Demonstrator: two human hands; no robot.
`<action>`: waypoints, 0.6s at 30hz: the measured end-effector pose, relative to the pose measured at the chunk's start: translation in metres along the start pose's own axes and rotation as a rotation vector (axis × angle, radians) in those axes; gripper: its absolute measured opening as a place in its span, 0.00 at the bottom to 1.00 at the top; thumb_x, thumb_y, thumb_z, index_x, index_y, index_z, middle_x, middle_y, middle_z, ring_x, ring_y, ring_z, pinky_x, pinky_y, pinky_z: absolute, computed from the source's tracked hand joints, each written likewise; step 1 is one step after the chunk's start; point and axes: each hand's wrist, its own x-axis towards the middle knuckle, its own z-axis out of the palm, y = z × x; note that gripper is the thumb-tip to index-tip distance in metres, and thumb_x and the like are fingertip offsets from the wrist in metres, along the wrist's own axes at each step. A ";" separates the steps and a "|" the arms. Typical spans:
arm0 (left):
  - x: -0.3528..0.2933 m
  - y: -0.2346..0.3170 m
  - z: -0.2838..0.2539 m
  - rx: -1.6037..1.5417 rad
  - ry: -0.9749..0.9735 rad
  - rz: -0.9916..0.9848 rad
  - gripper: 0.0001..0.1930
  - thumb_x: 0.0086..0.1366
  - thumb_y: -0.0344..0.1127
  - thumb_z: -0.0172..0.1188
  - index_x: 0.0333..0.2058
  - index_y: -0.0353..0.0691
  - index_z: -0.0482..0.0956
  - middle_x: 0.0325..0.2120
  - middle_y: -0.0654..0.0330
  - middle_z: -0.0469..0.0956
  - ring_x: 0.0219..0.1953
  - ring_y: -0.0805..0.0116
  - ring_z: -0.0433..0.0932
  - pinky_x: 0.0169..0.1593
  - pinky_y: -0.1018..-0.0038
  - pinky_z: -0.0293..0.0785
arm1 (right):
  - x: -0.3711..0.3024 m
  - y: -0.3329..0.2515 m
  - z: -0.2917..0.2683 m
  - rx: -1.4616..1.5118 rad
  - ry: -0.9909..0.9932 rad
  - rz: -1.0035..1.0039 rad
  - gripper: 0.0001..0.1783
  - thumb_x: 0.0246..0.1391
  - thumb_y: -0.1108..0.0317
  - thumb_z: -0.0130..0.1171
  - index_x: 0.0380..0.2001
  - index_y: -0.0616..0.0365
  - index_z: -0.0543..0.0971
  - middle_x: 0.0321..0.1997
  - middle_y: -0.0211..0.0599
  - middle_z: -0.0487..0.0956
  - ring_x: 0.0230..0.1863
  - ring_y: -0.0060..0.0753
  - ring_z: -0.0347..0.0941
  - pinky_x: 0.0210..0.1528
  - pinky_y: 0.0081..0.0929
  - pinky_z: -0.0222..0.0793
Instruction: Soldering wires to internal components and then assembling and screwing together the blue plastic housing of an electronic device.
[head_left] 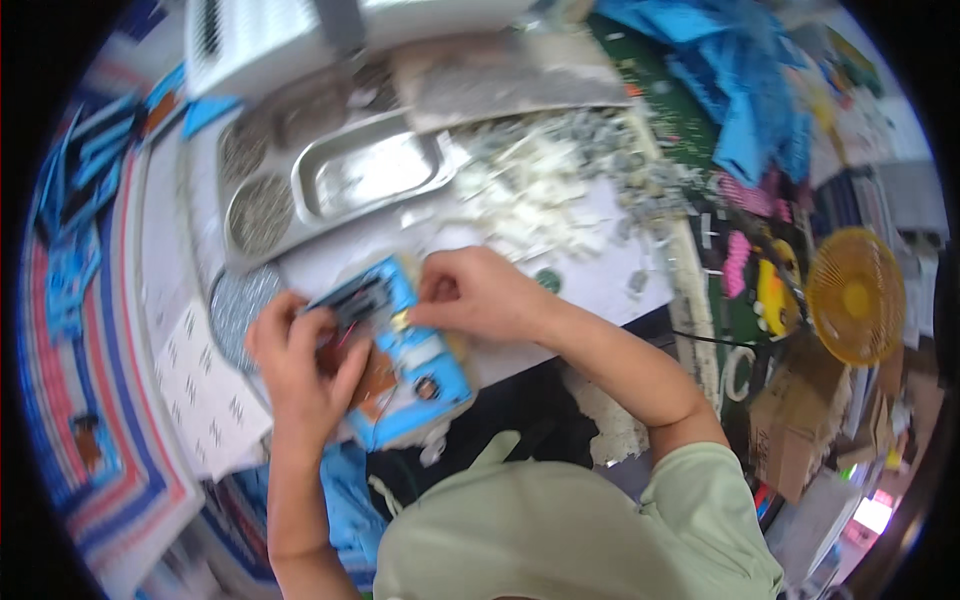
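A blue plastic casing (448,377) with wires and small parts inside lies tilted at the front of the table, on a pale base. Curled over its left side, my left hand (308,370) grips the casing, with thumb and fingertips reaching inside near a thin red wire. My right hand (485,295) is closed in a pinch at the casing's right edge, beside a small yellowish part (401,321). What the right fingertips hold is hidden and blurred. A copper-brown area (377,378) shows inside the casing, and a round dark part (427,388) sits near its lower end.
Behind my hands stands a metal compartment tray (372,168) holding small metal pieces. Heaped right of it are white plastic pieces (520,190) and grey parts (620,160). A round grey dish (245,312) and a white sheet (208,395) lie left. A yellow basket (856,297) stands far right.
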 end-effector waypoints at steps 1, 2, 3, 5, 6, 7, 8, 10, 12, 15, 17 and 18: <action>0.004 0.005 -0.001 -0.027 -0.007 -0.029 0.22 0.48 0.39 0.76 0.40 0.40 0.78 0.49 0.48 0.72 0.52 0.47 0.71 0.59 0.54 0.61 | -0.001 -0.009 -0.019 0.030 0.032 0.007 0.11 0.55 0.64 0.72 0.30 0.60 0.82 0.26 0.28 0.80 0.29 0.18 0.74 0.34 0.24 0.72; 0.007 0.007 0.001 -0.026 -0.018 -0.012 0.24 0.47 0.39 0.77 0.41 0.40 0.77 0.49 0.48 0.71 0.52 0.47 0.70 0.60 0.54 0.60 | 0.001 -0.018 -0.035 0.073 0.040 -0.002 0.11 0.55 0.64 0.72 0.30 0.60 0.82 0.26 0.28 0.80 0.30 0.19 0.75 0.36 0.24 0.73; 0.009 0.009 0.002 -0.021 -0.039 -0.003 0.27 0.46 0.40 0.78 0.43 0.40 0.76 0.50 0.47 0.71 0.53 0.46 0.69 0.60 0.53 0.60 | 0.007 -0.021 -0.065 0.004 0.226 -0.050 0.12 0.54 0.62 0.73 0.32 0.59 0.84 0.29 0.28 0.81 0.32 0.19 0.76 0.38 0.23 0.73; 0.014 0.010 0.004 -0.004 -0.075 0.009 0.30 0.44 0.40 0.80 0.45 0.40 0.75 0.52 0.47 0.70 0.55 0.45 0.68 0.61 0.53 0.60 | 0.026 -0.023 -0.158 -0.117 0.608 -0.178 0.13 0.55 0.63 0.73 0.36 0.61 0.85 0.31 0.30 0.83 0.33 0.20 0.77 0.39 0.24 0.74; 0.017 0.007 0.006 0.008 -0.089 0.014 0.31 0.43 0.39 0.80 0.45 0.40 0.74 0.53 0.47 0.69 0.56 0.45 0.67 0.62 0.53 0.60 | 0.037 -0.018 -0.212 -0.360 0.791 -0.165 0.15 0.54 0.62 0.72 0.39 0.62 0.85 0.35 0.34 0.85 0.34 0.21 0.79 0.40 0.23 0.75; 0.020 0.005 0.011 0.010 -0.111 0.025 0.32 0.42 0.38 0.81 0.45 0.39 0.74 0.54 0.46 0.69 0.57 0.45 0.67 0.62 0.53 0.61 | 0.043 -0.004 -0.268 -0.494 0.957 -0.081 0.21 0.49 0.55 0.73 0.42 0.58 0.86 0.40 0.43 0.86 0.42 0.37 0.84 0.45 0.35 0.79; 0.023 0.005 0.016 -0.005 -0.120 0.049 0.31 0.42 0.36 0.81 0.45 0.39 0.74 0.54 0.46 0.69 0.56 0.44 0.67 0.62 0.53 0.61 | 0.045 0.032 -0.341 -0.825 1.135 -0.010 0.24 0.51 0.52 0.71 0.45 0.59 0.85 0.42 0.46 0.87 0.44 0.40 0.84 0.47 0.37 0.78; 0.020 0.002 0.016 -0.029 -0.120 0.021 0.30 0.43 0.36 0.80 0.44 0.39 0.74 0.53 0.46 0.69 0.56 0.44 0.67 0.62 0.53 0.61 | 0.046 0.056 -0.402 -1.046 1.315 0.383 0.30 0.48 0.49 0.70 0.51 0.55 0.83 0.52 0.49 0.84 0.53 0.47 0.81 0.54 0.44 0.77; 0.020 0.001 0.020 -0.052 -0.124 0.008 0.29 0.44 0.35 0.79 0.44 0.39 0.74 0.52 0.46 0.69 0.55 0.45 0.68 0.62 0.54 0.62 | 0.019 0.054 -0.436 -1.116 1.418 0.767 0.35 0.48 0.49 0.70 0.57 0.55 0.79 0.60 0.50 0.79 0.58 0.48 0.78 0.60 0.46 0.74; 0.016 -0.004 0.014 -0.134 -0.140 -0.034 0.29 0.44 0.37 0.80 0.44 0.38 0.74 0.53 0.44 0.69 0.56 0.44 0.69 0.61 0.54 0.63 | -0.009 0.088 -0.498 -0.988 1.107 0.968 0.44 0.50 0.50 0.66 0.69 0.56 0.68 0.68 0.59 0.72 0.66 0.59 0.71 0.66 0.52 0.68; 0.018 -0.012 0.020 -0.173 -0.152 0.038 0.29 0.45 0.38 0.80 0.44 0.38 0.75 0.54 0.43 0.69 0.56 0.43 0.69 0.61 0.54 0.63 | -0.024 0.126 -0.547 -0.987 0.771 0.919 0.49 0.50 0.50 0.64 0.72 0.61 0.62 0.71 0.56 0.69 0.71 0.54 0.67 0.65 0.50 0.70; 0.020 -0.019 0.025 -0.167 -0.177 0.044 0.29 0.45 0.39 0.80 0.44 0.38 0.75 0.54 0.43 0.70 0.57 0.42 0.69 0.61 0.54 0.63 | -0.026 0.141 -0.552 -1.031 0.688 0.897 0.47 0.50 0.51 0.64 0.71 0.61 0.63 0.69 0.56 0.69 0.68 0.53 0.68 0.62 0.48 0.71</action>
